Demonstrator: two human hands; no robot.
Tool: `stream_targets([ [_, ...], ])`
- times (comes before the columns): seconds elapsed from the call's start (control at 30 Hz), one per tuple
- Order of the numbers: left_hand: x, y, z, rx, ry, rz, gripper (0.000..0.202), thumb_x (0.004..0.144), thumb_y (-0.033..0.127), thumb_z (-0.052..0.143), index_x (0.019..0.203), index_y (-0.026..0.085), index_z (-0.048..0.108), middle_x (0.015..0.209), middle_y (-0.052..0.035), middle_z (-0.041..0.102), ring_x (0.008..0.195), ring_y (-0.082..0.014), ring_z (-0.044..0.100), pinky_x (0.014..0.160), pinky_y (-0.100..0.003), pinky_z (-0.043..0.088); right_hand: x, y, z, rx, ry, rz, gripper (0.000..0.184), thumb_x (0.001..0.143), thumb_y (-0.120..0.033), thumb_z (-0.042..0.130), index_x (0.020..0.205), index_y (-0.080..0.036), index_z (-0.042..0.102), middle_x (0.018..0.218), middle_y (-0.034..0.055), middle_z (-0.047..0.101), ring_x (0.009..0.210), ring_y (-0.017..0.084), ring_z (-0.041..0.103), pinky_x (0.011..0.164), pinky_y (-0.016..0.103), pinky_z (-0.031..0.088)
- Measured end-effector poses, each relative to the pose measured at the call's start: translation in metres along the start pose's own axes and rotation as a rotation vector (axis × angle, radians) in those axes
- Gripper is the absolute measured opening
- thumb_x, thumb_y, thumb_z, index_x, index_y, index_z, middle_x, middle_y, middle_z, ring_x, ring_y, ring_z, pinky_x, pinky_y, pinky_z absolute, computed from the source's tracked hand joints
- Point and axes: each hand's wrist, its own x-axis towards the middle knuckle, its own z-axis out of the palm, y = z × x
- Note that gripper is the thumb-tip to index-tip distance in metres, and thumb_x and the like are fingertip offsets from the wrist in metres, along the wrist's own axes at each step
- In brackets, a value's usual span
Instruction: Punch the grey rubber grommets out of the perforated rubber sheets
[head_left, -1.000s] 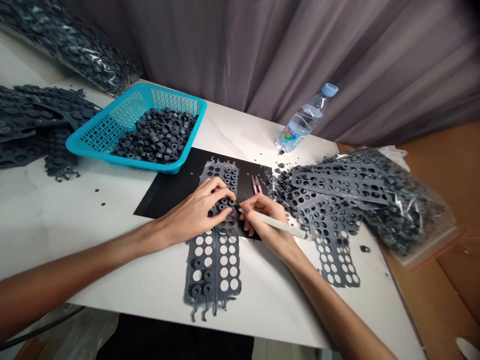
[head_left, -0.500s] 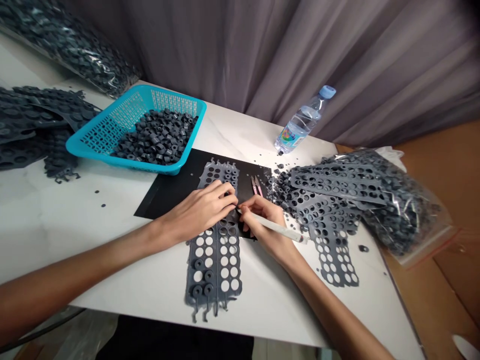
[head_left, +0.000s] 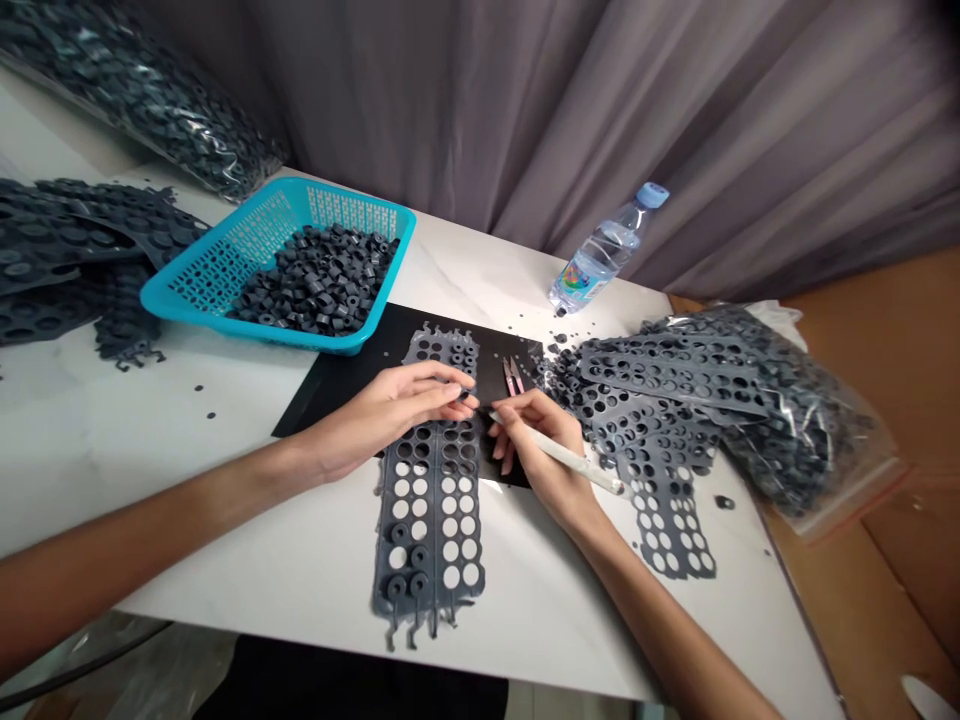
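A dark grey rubber sheet [head_left: 429, 480] with rows of round holes lies lengthwise before me, and several ring-shaped rubber pieces still sit in it. My left hand [head_left: 409, 405] is above its upper part, with thumb and fingers pinched on a small dark rubber piece [head_left: 464, 396], mostly hidden by the fingers. Just right of the sheet, my right hand [head_left: 541, 440] grips a slim white pen-shaped tool [head_left: 570, 457]. Its tip points toward the left fingers, a little apart from them. Under the sheet's upper part lies a black mat [head_left: 341, 385].
A blue basket [head_left: 289, 340] of loose rubber pieces stands at the upper left. Pink-handled snips [head_left: 513, 376] lie on the mat. Punched sheets [head_left: 667, 375] and a filled plastic bag [head_left: 814, 440] are at right. A water bottle [head_left: 604, 255] stands behind. More sheets [head_left: 67, 240] lie far left.
My left hand has lifted off the sheet and turned, with a small rubber piece now showing in its fingers. The right hand and its tool have drawn slightly right, away from the left.
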Motion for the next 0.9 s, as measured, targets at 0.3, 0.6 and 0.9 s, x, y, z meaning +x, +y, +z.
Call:
stream_targets([
  [0.3,-0.007,0.003,0.005,-0.107,-0.102,-0.073,0.027,0.107,0.036,0.065,0.125,0.020,0.076,0.129,-0.0102,0.080,0.131,-0.0290,0.072,0.126,-0.047,0.046,0.002,-0.003,0.001,-0.047,0.003,0.000,0.029,0.102,-0.047,0.070,0.096,-0.019,0.068,0.071,-0.0001,0.067,0.051,0.012,0.060,0.043,0.022,0.050],
  [0.6,-0.008,0.005,0.006,-0.188,-0.120,-0.125,0.033,0.109,0.034,0.063,0.133,0.012,0.069,0.128,-0.0157,0.080,0.132,-0.0268,0.072,0.125,-0.040,0.047,0.001,-0.002,0.000,-0.118,-0.004,-0.014,0.030,0.103,-0.048,0.068,0.094,-0.019,0.068,0.064,-0.0014,0.066,0.050,0.013,0.060,0.046,0.022,0.049],
  [0.9,-0.011,0.019,0.004,-0.043,-0.066,-0.012,0.031,0.109,0.035,0.062,0.130,0.015,0.071,0.126,-0.0131,0.081,0.125,-0.0256,0.076,0.117,-0.039,0.055,0.001,0.000,-0.002,-0.143,-0.026,-0.025,0.027,0.104,-0.045,0.066,0.096,-0.020,0.067,0.071,0.0002,0.068,0.054,0.013,0.062,0.048,0.022,0.049],
])
